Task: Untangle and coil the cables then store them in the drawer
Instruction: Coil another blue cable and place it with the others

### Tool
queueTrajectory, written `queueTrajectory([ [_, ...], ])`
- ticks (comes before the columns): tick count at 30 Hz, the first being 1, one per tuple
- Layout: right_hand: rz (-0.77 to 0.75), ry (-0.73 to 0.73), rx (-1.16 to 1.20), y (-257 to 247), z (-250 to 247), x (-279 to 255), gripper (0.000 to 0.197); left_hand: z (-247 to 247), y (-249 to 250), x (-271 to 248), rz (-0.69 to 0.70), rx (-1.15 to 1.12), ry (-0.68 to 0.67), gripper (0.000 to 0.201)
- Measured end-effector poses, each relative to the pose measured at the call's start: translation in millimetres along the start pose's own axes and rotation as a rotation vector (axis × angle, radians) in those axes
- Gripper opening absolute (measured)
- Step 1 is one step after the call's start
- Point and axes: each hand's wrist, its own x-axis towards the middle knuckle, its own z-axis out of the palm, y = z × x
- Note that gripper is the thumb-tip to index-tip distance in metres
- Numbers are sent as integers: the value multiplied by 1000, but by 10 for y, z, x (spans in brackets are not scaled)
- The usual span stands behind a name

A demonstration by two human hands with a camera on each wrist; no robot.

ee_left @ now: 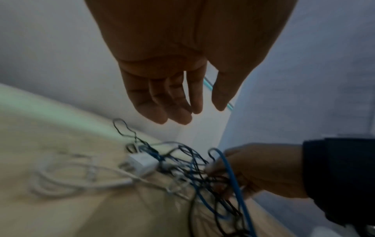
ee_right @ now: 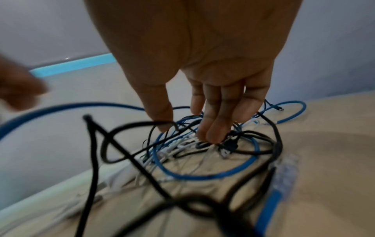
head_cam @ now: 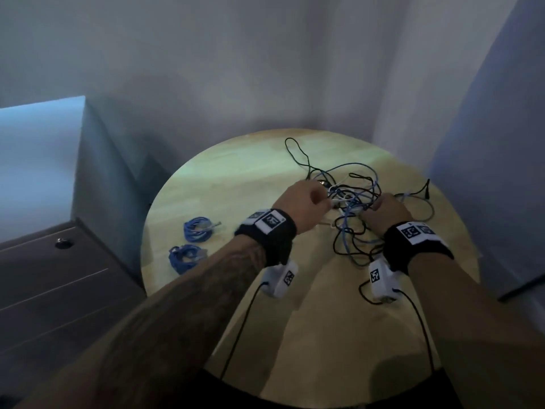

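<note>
My left grip [ee_left: 172,77] hangs slack-fingered, holding nothing, over the cable tangle [head_cam: 351,202] on the desk [head_cam: 236,172]; right grip [ee_right: 205,99] fingertips dig into it, hold uncertain.

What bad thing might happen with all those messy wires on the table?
The right hand has its fingers pushed into the tangled pile of black, blue and white cables; a hard pull might tighten the knots. The small white plug adapter caught in the pile could snag. Loose black loops lie near the edge of the round wooden table, so they may slide off.
</note>
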Motion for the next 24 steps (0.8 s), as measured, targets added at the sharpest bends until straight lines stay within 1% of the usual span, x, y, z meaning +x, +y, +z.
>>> queueTrajectory([
  [1,-15,-34,-37,-12,25,-13,41,133,55,105,-6,-20,-23,16],
  [2,-28,-64,-64,-22,53,-23,37,257,89,208,-47,-46,-44,17],
  [3,-37,-80,-76,-22,75,-29,32,358,105,294,-124,-89,-65,19],
  [5,-64,-51,-58,4,69,-36,26,541,98,398,-282,-170,-143,26],
  [6,-93,-20,-42,-1,58,-37,28,600,85,402,-327,-190,-199,29],
  [7,-117,22,-18,-1,58,-30,33,639,81,379,-336,-199,-240,31],
  [8,-143,60,16,-11,40,-31,43,670,101,361,-325,-201,-251,35],
  [9,-176,82,50,-28,36,-37,54,701,108,347,-318,-225,-232,38],
  [10,-209,82,79,-41,44,-55,59,723,115,334,-325,-269,-200,41],
  [11,-247,70,96,-51,50,-72,56,737,128,329,-325,-299,-161,40],
  [12,-287,55,102,-51,63,-79,46,741,150,312,-334,-322,-121,36],
  [13,-326,48,95,-52,70,-90,34,740,159,301,-342,-346,-81,29],
  [14,-355,55,88,-44,71,-101,26,748,158,297,-344,-368,-52,21],
  [15,-370,75,86,-40,58,-106,25,748,156,294,-332,-390,-25,15],
  [18,-353,98,134,24,-50,-86,21,626,186,260,-335,-492,94,16],
  [20,-287,100,123,132,-91,-27,18,452,218,255,-335,-598,215,17],
  [22,-215,98,92,265,-89,29,19,192,282,232,-305,-638,311,15],
  [24,-196,77,36,345,-86,35,21,-106,356,215,-239,-629,405,17],
])
